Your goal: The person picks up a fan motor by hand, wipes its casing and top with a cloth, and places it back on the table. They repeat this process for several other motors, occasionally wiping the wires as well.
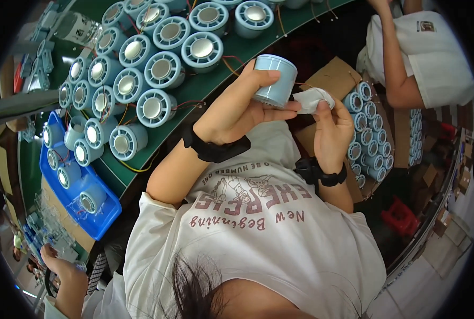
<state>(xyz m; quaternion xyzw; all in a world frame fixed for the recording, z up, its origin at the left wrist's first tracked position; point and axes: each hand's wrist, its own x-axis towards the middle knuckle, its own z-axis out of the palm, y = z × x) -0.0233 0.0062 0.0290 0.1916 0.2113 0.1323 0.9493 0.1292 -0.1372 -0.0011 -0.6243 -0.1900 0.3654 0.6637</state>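
My left hand (229,111) grips a light blue cylindrical housing (277,80), thumb over its near side and fingers beneath it. Its smooth, glossy side wall faces me. Just to the right, my right hand (332,130) pinches a crumpled white cloth (312,100) between thumb and fingers. The cloth lies close by the housing's lower right and by my left fingertips; whether it touches the housing I cannot tell. A thin wire shows behind the housing. Both wrists wear black bands.
Rows of similar blue units (162,70) with silver discs and loose wires cover the green table (141,175). More sit in a blue tray (100,226) at the left and a cardboard box (332,77) at the right. Co-workers' arms (399,80) appear upper right and lower left; a red stool (400,217) stands right.
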